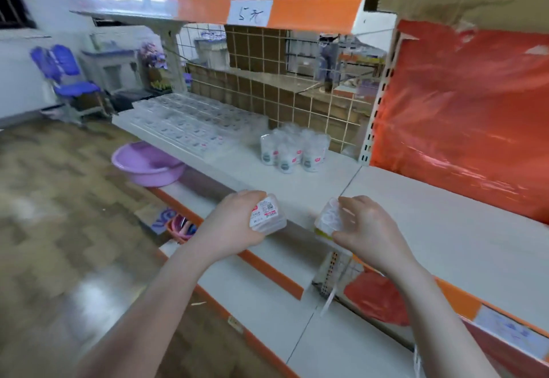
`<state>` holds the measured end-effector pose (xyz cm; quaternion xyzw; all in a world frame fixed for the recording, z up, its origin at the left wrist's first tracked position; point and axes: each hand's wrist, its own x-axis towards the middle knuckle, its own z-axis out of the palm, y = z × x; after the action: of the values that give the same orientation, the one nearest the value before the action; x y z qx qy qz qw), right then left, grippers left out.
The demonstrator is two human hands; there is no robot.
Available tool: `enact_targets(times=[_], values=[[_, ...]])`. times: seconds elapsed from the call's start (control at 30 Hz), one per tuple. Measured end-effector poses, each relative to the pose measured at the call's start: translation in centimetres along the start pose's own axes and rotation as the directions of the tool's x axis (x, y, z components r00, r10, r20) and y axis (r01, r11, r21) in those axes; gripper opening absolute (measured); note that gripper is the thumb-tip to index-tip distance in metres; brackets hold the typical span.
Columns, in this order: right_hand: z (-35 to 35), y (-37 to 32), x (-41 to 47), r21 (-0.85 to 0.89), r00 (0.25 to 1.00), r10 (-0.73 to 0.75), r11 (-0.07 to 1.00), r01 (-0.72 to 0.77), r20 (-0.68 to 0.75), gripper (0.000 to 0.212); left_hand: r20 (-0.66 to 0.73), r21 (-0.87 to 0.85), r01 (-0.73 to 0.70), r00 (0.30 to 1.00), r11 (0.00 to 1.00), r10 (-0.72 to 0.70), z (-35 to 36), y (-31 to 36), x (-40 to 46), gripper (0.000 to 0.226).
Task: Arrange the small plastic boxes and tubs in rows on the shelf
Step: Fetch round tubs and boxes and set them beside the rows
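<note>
A: Boxes in both hands — the left hand (237, 223) has its fingers curled round a small clear box (269, 214) with a red-and-white label, and the right hand (364, 226) pinches a clear tub (326, 218) between thumb and fingers. Both are held just above the front edge of the shelf (297, 181).

B: And where do they go from there?

A: Up and away from the person, I'd judge. The rows of flat boxes (190, 122) lie at the far left of the shelf, running back toward the wire grid (297, 101); the cluster of round tubs (292, 150) stands ahead, nearly between the two hands but well apart from them.

B: Which hand is nearer which?

A: Left hand to the flat rows, right hand to the tubs — though blur hides the box's long axis.

B: The room?

A: Bare white shelf between, a red plastic sheet (460, 116) to the right, a purple basin (145, 163) below left, a blue chair (66, 77) beyond.
</note>
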<state>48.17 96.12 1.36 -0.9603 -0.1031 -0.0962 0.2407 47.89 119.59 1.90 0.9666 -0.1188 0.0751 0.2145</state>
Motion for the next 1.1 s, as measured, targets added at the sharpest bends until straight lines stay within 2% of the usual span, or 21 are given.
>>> enact_targets(times=[0.07, 0.17, 0.37, 0.43, 0.57, 0.73, 0.9, 1.1], values=[[1.6, -2.3, 1.8, 0.0, 1.0, -0.027, 1.0, 0.027, 0.011, 0.051, -0.01, 0.007, 0.022, 1.0, 1.0, -0.022, -1.1, -2.6, 0.1, 0.047], [4.3, -5.4, 4.9, 0.001, 0.997, -0.069, 0.998, 0.069, 0.031, 0.047, 0.011, 0.019, 0.073, 0.997, 0.997, -0.074, -2.3, -6.4, 0.7, 0.061], [10.1, -10.8, 12.5, 0.048, 0.992, -0.119, 0.992, 0.117, 0.045, 0.043, -0.004, 0.016, 0.141, 0.99, 0.99, -0.141, -4.8, -15.3, 4.1, 0.04], [11.9, -12.4, 15.7, 0.052, 0.993, -0.112, 0.993, 0.11, 0.032, 0.045, 0.007, -0.023, 0.171, 0.985, 0.985, -0.171, -5.9, -18.6, 6.1, 0.046], [14.5, -15.4, 22.4, 0.043, 0.997, -0.066, 0.997, 0.065, 0.025, 0.045, 0.035, 0.028, 0.178, 0.983, 0.984, -0.179, -8.5, -24.7, 11.3, 0.073], [16.5, -18.7, 28.8, 0.01, 0.996, -0.05, 0.999, 0.05, 0.075, 0.045, 0.012, 0.022, 0.175, 0.985, 0.984, -0.175, -10.7, -30.9, 17.2, 0.077], [18.8, -21.4, 33.2, -0.006, 0.998, 0.004, 1.0, -0.003, 0.058, 0.044, 0.056, 0.071, 0.081, 0.995, 0.994, -0.085, -11.9, -37.1, 23.0, 0.079], [22.3, -24.9, 37.5, -0.084, 0.993, 0.114, 0.99, -0.115, -0.008, 0.047, 0.213, 0.182, -0.172, 0.968, 0.968, 0.132, -13.0, -44.4, 30.8, 0.078]])
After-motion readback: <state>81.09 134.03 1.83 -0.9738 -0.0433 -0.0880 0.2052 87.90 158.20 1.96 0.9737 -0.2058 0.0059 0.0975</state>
